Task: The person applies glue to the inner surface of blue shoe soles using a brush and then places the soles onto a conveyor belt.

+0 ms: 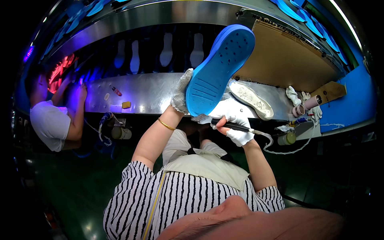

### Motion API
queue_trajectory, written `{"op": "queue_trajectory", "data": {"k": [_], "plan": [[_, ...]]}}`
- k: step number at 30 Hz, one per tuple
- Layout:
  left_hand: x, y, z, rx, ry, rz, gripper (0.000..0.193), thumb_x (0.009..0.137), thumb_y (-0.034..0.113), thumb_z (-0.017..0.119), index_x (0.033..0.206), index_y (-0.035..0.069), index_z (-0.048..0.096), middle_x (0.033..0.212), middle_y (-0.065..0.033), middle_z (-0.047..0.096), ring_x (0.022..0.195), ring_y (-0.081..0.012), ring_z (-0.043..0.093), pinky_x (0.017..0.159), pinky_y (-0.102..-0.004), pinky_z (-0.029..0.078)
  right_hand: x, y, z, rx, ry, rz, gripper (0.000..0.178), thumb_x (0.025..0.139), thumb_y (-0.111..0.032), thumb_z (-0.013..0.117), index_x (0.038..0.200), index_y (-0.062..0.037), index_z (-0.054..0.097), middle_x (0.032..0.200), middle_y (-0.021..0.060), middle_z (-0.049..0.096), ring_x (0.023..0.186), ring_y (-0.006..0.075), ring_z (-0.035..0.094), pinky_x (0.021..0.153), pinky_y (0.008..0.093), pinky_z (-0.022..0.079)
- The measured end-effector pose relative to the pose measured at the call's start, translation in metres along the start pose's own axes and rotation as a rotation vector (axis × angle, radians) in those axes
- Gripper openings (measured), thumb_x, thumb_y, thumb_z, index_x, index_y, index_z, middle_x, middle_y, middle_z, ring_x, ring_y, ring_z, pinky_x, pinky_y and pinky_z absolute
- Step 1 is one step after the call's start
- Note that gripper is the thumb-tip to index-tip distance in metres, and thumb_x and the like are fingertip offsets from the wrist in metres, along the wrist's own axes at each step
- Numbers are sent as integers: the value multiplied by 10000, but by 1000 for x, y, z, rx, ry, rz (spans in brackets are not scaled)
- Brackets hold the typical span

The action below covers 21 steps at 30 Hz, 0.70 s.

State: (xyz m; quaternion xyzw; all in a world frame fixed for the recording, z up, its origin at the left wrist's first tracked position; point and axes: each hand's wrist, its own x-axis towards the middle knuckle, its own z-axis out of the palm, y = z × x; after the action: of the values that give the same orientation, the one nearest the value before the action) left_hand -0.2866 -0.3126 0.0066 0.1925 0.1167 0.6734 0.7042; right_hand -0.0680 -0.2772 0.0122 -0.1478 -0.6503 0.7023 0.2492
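My left hand, in a greyish knit glove, grips the edge of a large blue shoe sole and holds it tilted above the bench. The face toward me has small holes at the toe end and ridges at the heel. Below the heel, my right hand, in a white glove with bare fingertips, is closed around a black pen-like tool with a pale cord. Its tip points toward the heel and is hard to make out. On the bench to the right, a white shoe sole lies beside the blue one.
The metal bench runs across, with a small yellow block at left. Pale sole shapes stand behind it. Cardboard, pink cylinders and white gloves are at right. A co-worker sits at far left.
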Motion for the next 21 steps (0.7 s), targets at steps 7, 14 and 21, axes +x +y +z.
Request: {"op": "queue_trajectory", "data": {"k": [7, 14, 21], "plan": [[10, -6, 47, -149, -189, 22, 671, 870, 569, 438, 1251, 19, 490, 1202, -165, 554, 1041, -280, 579, 895, -407, 485, 5, 3, -4, 42, 210, 22, 114, 696, 15, 645, 802, -23, 622, 805, 52, 635, 720, 128, 595, 664, 259, 481], [20, -2, 2, -16, 83, 50, 630, 883, 507, 466, 1266, 6, 456, 1190, -194, 546, 1051, -280, 579, 905, -401, 486, 0, -1, 11, -135, 139, -184, 123, 665, 39, 643, 774, -11, 614, 744, 78, 623, 692, 174, 611, 649, 275, 497], [26, 6, 15, -39, -31, 27, 627, 881, 494, 482, 1264, -3, 462, 1211, -194, 536, 1074, -285, 567, 918, -408, 475, -19, 8, -2, 83, 40, -13, 93, 703, 2, 641, 783, -27, 604, 856, 102, 644, 815, 186, 632, 779, 314, 493]]}}
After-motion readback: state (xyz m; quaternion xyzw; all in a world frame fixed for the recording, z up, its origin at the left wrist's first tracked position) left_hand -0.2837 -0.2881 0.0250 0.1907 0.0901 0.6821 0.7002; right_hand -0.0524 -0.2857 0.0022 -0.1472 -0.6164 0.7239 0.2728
